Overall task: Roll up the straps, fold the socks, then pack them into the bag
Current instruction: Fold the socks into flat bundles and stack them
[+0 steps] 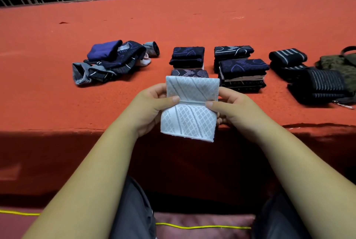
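Red table (192,27), hands (154,107) gripping upright white sock (189,111)

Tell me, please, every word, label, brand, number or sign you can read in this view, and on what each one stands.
None: no readable text shows anywhere.
The white sock held by the left hand and right hand bears only woven diamonds and stripes.
The folded dark socks and the bag show patterns, no lettering.

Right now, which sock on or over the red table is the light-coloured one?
The white diamond-patterned sock, folded and held by both hands at the table's near edge. All the folded stacks behind it are dark navy or black.
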Action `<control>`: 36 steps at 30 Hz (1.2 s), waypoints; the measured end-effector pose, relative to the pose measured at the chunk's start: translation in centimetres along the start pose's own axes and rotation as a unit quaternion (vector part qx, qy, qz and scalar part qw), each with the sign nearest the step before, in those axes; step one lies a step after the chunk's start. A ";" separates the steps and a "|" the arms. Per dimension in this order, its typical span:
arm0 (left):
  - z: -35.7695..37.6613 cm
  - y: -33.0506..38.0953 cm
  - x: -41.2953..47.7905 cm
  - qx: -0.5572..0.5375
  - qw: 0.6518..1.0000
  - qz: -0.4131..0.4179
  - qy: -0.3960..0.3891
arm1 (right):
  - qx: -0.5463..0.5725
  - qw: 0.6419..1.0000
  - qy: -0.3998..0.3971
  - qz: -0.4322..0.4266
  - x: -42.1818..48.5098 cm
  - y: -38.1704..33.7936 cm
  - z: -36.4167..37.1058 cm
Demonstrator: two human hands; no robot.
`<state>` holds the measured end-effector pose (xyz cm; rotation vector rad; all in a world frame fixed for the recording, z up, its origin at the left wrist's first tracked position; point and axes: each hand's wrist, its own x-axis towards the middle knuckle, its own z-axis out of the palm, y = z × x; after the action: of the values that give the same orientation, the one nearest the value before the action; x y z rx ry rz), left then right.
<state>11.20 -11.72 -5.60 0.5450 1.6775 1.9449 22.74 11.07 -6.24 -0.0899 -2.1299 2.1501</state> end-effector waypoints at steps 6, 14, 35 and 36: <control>-0.2 -0.1 -0.1 -0.017 0.997 -0.075 -0.016 | 0.042 0.999 -0.007 -0.007 -0.1 0.2 -0.5; 0.2 0.2 -0.2 0.009 0.986 -0.153 -0.059 | 0.016 1.000 0.012 -0.004 -1.3 -2.1 1.0; 0.5 -0.1 -0.2 0.071 0.997 0.015 0.018 | -0.061 0.997 0.039 -0.026 0.4 0.6 0.2; 0.6 -0.1 -0.1 0.092 0.995 0.029 0.041 | -0.080 0.994 0.059 -0.038 0.6 0.6 0.2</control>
<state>11.70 -11.31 -5.61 0.5946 1.9255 1.8867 22.13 10.94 -6.82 -0.1434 -2.1961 1.8825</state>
